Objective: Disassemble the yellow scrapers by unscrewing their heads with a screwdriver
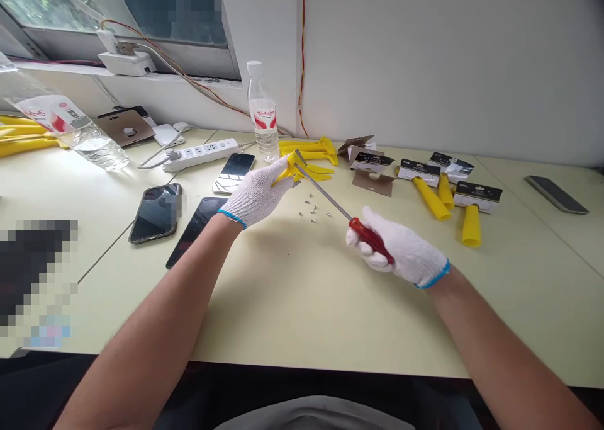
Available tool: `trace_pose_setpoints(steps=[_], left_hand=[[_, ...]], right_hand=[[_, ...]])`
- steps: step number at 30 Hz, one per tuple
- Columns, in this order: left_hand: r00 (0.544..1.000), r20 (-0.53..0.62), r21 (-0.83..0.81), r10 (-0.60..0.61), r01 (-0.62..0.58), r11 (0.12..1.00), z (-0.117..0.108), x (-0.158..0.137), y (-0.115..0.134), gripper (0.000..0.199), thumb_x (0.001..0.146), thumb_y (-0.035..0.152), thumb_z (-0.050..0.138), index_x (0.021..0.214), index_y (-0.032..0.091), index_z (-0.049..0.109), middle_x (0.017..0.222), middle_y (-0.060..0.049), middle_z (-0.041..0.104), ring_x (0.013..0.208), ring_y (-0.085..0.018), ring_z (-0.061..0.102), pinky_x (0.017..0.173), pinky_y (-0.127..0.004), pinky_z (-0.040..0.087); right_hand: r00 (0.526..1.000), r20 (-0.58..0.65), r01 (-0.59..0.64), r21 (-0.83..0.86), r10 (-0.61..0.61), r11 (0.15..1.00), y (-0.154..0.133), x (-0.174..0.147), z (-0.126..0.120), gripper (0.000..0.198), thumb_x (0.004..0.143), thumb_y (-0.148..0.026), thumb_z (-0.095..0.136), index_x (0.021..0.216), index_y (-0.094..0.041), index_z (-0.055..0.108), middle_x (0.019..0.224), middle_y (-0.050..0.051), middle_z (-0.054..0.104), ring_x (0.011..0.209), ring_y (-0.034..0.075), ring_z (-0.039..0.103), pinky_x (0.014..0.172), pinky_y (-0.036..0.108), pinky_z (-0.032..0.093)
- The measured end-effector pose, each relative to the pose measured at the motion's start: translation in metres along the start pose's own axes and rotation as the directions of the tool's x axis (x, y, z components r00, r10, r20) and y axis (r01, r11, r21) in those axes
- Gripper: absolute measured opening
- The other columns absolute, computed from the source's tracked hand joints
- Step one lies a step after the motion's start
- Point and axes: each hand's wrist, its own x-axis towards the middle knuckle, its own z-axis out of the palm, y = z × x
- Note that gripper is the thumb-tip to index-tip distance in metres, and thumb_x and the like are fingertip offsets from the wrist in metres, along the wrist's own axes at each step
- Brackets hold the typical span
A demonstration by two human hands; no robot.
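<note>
My left hand (260, 192), in a white knit glove with a blue cuff, is closed on a yellow plastic piece with a metal edge (295, 160); its exact kind is unclear. My right hand (401, 244), gloved alike, grips the red handle of a screwdriver (370, 240). The long shaft points up and left, and its tip meets the yellow piece. Below the shaft, several small screws (313, 211) lie scattered on the table (321, 310). More yellow plastic parts (309, 150) lie just behind my left hand.
Yellow tube handles (470, 225) with black-and-white cards lie right. Phones (155, 213) lie left and another phone (557, 194) far right. A water bottle (264, 118) stands by the wall; a larger bottle (70, 124) tilts at left. A power strip (202, 154) lies behind.
</note>
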Motion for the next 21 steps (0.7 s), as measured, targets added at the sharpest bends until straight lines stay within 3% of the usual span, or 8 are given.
trace_pose_setpoints(steps=[4, 8, 10, 13, 15, 17, 19, 21], left_hand=[[1.000, -0.001, 0.012, -0.007, 0.007, 1.000, 0.000, -0.001, 0.001, 0.047, 0.100, 0.031, 0.059, 0.144, 0.019, 0.070, 0.108, -0.007, 0.076, 0.094, -0.020, 0.069, 0.092, -0.030, 0.055], [1.000, 0.003, 0.013, -0.013, 0.013, 1.000, 0.001, -0.001, -0.001, 0.048, 0.102, 0.036, 0.056, 0.147, 0.022, 0.069, 0.105, -0.006, 0.075, 0.092, -0.020, 0.067, 0.090, -0.030, 0.055], [1.000, 0.006, 0.028, -0.021, 0.021, 0.999, 0.003, -0.001, -0.002, 0.048, 0.102, 0.036, 0.057, 0.147, 0.021, 0.069, 0.104, -0.006, 0.075, 0.091, -0.020, 0.067, 0.091, -0.031, 0.055], [0.999, 0.021, 0.059, -0.042, 0.041, 0.997, 0.006, -0.001, -0.004, 0.048, 0.101, 0.036, 0.058, 0.146, 0.022, 0.069, 0.102, -0.006, 0.074, 0.088, -0.021, 0.067, 0.089, -0.032, 0.055], [0.999, 0.026, 0.053, -0.041, 0.040, 0.998, 0.007, -0.001, -0.005, 0.046, 0.102, 0.037, 0.058, 0.145, 0.025, 0.070, 0.101, -0.005, 0.074, 0.086, -0.020, 0.066, 0.086, -0.032, 0.055], [0.999, 0.018, 0.023, -0.027, 0.027, 0.999, 0.007, -0.001, -0.005, 0.043, 0.102, 0.037, 0.057, 0.142, 0.027, 0.070, 0.100, -0.004, 0.073, 0.085, -0.020, 0.064, 0.084, -0.031, 0.054], [1.000, 0.015, 0.001, -0.018, 0.018, 1.000, 0.007, -0.001, -0.005, 0.042, 0.102, 0.037, 0.056, 0.141, 0.028, 0.070, 0.100, -0.003, 0.072, 0.084, -0.019, 0.063, 0.082, -0.030, 0.054], [0.999, 0.019, -0.005, -0.031, 0.031, 1.000, 0.007, -0.001, -0.005, 0.041, 0.102, 0.038, 0.056, 0.138, 0.027, 0.071, 0.096, -0.003, 0.070, 0.080, -0.018, 0.060, 0.077, -0.029, 0.053]], right_hand=[[0.994, 0.080, -0.087, 0.215, 0.071, 0.973, -0.005, -0.003, -0.005, 0.040, 0.094, -0.059, 0.072, 0.090, -0.020, 0.063, 0.083, 0.000, 0.057, 0.050, 0.006, 0.037, 0.042, 0.019, 0.025], [0.995, 0.091, 0.028, 0.012, -0.028, 1.000, -0.006, -0.005, -0.005, 0.043, 0.098, -0.061, 0.066, 0.088, -0.021, 0.058, 0.081, -0.002, 0.056, 0.047, 0.005, 0.024, 0.043, 0.023, 0.017], [0.992, -0.055, 0.095, -0.226, -0.111, 0.969, -0.004, -0.004, -0.002, 0.043, 0.098, -0.064, 0.063, 0.087, -0.022, 0.059, 0.078, 0.000, 0.058, 0.050, 0.008, 0.032, 0.047, 0.025, 0.024], [0.825, -0.345, 0.113, -0.675, -0.448, 0.729, -0.002, -0.002, 0.004, 0.037, 0.094, -0.059, 0.067, 0.092, -0.022, 0.065, 0.084, 0.005, 0.066, 0.069, 0.018, 0.054, 0.062, 0.031, 0.040], [0.694, -0.356, 0.081, -0.825, -0.625, 0.559, -0.004, -0.003, 0.008, 0.036, 0.092, -0.058, 0.065, 0.086, -0.022, 0.065, 0.083, 0.008, 0.065, 0.078, 0.023, 0.056, 0.068, 0.034, 0.041], [0.745, -0.338, 0.114, -0.785, -0.575, 0.609, -0.007, -0.006, 0.010, 0.044, 0.097, -0.062, 0.055, 0.078, -0.023, 0.060, 0.076, 0.007, 0.059, 0.069, 0.021, 0.052, 0.062, 0.033, 0.038], [0.920, -0.261, 0.119, -0.521, -0.291, 0.845, -0.013, -0.010, 0.008, 0.050, 0.102, -0.066, 0.043, 0.079, -0.024, 0.057, 0.073, 0.004, 0.055, 0.056, 0.017, 0.045, 0.050, 0.030, 0.034], [1.000, -0.014, 0.015, -0.184, -0.018, 0.983, -0.017, -0.013, 0.003, 0.049, 0.103, -0.065, 0.036, 0.087, -0.025, 0.058, 0.071, 0.002, 0.055, 0.043, 0.013, 0.035, 0.039, 0.028, 0.026]])
